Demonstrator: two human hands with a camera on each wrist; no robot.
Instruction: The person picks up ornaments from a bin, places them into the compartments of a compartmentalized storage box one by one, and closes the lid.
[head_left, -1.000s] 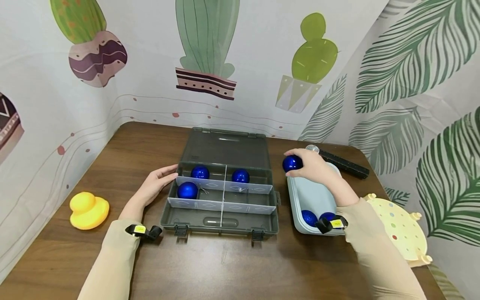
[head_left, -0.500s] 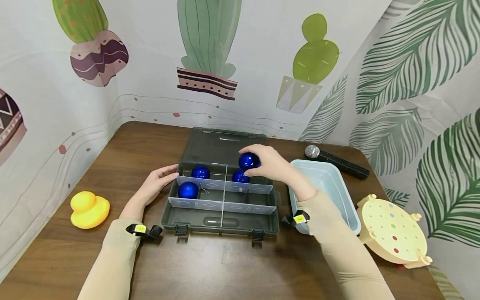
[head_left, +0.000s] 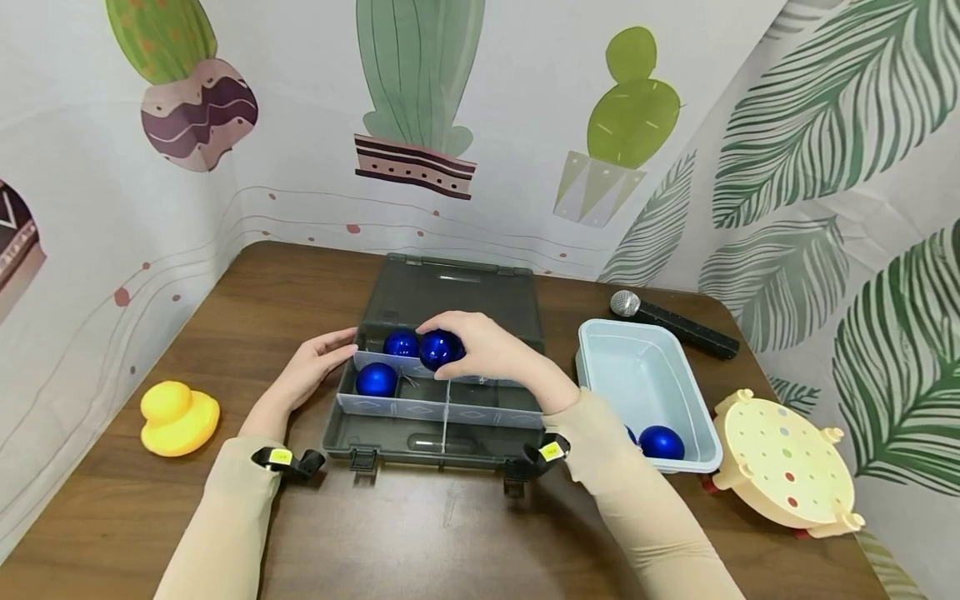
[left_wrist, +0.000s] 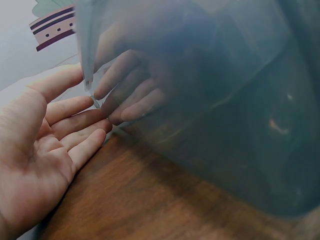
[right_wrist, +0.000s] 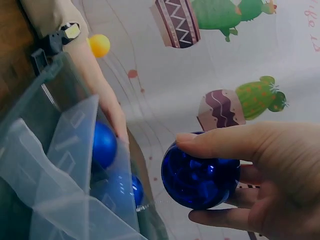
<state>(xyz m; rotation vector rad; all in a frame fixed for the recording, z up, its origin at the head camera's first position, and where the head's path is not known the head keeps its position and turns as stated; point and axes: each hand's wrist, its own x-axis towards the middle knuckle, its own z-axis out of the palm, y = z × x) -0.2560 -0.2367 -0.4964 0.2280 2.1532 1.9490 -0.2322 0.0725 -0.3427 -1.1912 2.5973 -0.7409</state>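
Note:
My right hand [head_left: 491,350] grips a shiny blue ball [head_left: 440,350] above the back row of the grey divided box [head_left: 480,454], near its middle divider. The right wrist view shows the ball [right_wrist: 197,175] between thumb and fingers. Two other blue balls lie in the left compartments, one at the back [head_left: 401,342], one in the middle row [head_left: 377,380]. The back right compartment is mostly hidden by my right hand. My left hand [head_left: 306,371] touches the box's left side with fingers extended; the left wrist view shows that hand [left_wrist: 55,145] at the translucent wall [left_wrist: 225,115].
A light blue tub [head_left: 637,375] with blue balls [head_left: 662,442] stands right of the box. Behind it lies a microphone [head_left: 675,323]; at the far right is a cream dotted toy stand [head_left: 787,458]. A yellow duck [head_left: 178,419] sits on the left. The box lid [head_left: 457,296] lies open backward.
My right hand has carried the ball leftward from over the tub to over the box's middle divider, uncovering the tub. The left hand has stayed in place.

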